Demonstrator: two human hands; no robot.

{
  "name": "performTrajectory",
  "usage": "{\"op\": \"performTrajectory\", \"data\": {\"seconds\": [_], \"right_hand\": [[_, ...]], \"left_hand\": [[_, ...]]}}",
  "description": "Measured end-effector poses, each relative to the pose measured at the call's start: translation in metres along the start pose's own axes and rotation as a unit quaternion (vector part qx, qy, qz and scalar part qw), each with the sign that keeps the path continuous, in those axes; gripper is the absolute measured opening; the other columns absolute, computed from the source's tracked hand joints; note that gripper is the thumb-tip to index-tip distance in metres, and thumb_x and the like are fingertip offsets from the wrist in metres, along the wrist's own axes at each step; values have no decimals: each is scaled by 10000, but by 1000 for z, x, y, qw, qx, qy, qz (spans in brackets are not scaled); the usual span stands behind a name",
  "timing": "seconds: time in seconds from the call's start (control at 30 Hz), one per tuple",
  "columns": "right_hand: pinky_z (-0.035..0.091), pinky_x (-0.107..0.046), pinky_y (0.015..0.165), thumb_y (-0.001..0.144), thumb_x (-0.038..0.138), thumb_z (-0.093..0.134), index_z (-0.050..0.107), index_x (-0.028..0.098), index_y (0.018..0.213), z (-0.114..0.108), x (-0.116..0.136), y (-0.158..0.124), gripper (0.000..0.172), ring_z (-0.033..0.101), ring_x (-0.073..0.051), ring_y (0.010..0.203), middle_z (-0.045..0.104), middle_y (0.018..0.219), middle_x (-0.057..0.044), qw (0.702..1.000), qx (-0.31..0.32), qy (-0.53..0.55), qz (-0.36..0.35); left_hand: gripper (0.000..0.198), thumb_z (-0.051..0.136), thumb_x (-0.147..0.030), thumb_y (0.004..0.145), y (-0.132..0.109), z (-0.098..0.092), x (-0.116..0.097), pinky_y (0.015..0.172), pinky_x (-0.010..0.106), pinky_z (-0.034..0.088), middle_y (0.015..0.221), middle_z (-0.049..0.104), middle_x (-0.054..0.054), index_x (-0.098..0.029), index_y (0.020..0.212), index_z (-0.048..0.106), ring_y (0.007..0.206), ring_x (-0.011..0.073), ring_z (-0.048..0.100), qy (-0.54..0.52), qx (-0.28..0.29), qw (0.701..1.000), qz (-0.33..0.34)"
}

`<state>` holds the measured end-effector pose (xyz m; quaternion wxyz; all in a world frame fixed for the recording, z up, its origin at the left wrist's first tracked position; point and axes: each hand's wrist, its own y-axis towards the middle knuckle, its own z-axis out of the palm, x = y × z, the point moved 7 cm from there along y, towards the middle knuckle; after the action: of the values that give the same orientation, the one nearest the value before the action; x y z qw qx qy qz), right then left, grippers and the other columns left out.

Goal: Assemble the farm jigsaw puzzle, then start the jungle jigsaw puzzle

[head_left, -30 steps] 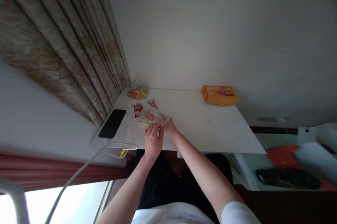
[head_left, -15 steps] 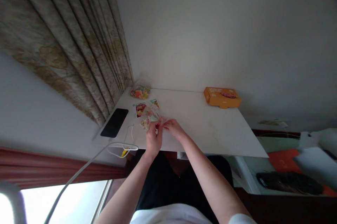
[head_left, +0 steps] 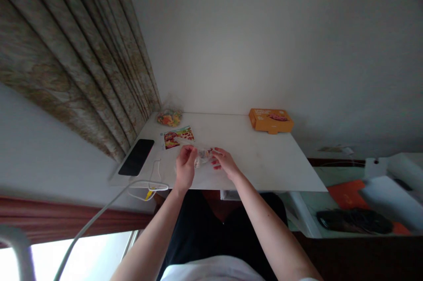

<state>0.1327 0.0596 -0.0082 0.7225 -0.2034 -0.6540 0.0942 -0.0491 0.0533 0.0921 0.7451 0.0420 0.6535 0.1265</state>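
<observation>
A clear plastic bag [head_left: 202, 156] with small pieces inside is stretched between my two hands, just above the front of the white table [head_left: 264, 162]. My left hand [head_left: 185, 165] is closed, with thumb and fingers pinching the bag's left side. On the other side, my right hand [head_left: 226, 163] has its thumb and fingers round the bag's right end; its fingers are partly curled. What the pieces in the bag are is too small to tell. Just beyond my left hand lies a printed colourful card [head_left: 178, 136], flat on the table.
Another clear bag [head_left: 169, 117] of colourful pieces sits in the back left corner. A black phone [head_left: 136, 157] lies at the left edge, near a white cable [head_left: 155, 183]. An orange box [head_left: 271, 120] stands at the back right. A patterned curtain [head_left: 99, 65] hangs on the left.
The bag has been turned and drawn right, off the card, and now lies between my hands. My hands have moved apart. The view has shifted slightly.
</observation>
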Motion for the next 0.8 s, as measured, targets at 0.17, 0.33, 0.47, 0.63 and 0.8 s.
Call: {"op": "performTrajectory", "data": {"seconds": [0.17, 0.33, 0.47, 0.63, 0.8], "right_hand": [[478, -236, 491, 819, 319, 705, 681, 186, 1087, -5, -1, 7, 300, 603, -125, 543, 695, 760, -16, 1000, 2, -6, 28], [471, -242, 523, 836, 366, 649, 639, 180, 727, -1, 3, 15, 216, 560, -121, 555, 650, 666, -23, 999, -11, -34, -15], [451, -257, 561, 859, 434, 596, 608, 213, 755, -1, 33, 6, 244, 578, -155, 654, 645, 727, -16, 980, -69, -76, -169], [407, -274, 621, 912, 497, 493, 536, 244, 772, 0, 60, -14, 292, 532, -162, 656, 585, 690, 20, 949, -73, -132, -276], [382, -276, 639, 920, 531, 504, 520, 250, 776, -10, 72, -28, 316, 494, -158, 661, 523, 685, 32, 942, -62, -100, -314]], "left_hand": [[345, 731, -527, 837, -16, 1, 1, 604, 231, 423, 716, 584, -14, -197, 839, 631, 649, 124, 518, 17, 12, 1000, -4], [323, 678, -515, 885, -23, -7, -5, 658, 246, 461, 749, 611, -2, -197, 853, 631, 686, 135, 562, 76, -23, 996, 38], [257, 626, -447, 928, -24, -5, -18, 662, 252, 467, 754, 628, 3, -200, 857, 627, 685, 140, 577, 173, -26, 981, 82], [165, 555, -289, 963, -16, 23, -27, 747, 296, 507, 822, 674, 35, -210, 874, 668, 778, 172, 625, 251, 148, 941, 176], [241, 580, -232, 899, 5, 18, -3, 1008, 422, 509, 1149, 673, 111, -206, 1131, 642, 1128, 246, 635, 283, 169, 921, 209]]}}
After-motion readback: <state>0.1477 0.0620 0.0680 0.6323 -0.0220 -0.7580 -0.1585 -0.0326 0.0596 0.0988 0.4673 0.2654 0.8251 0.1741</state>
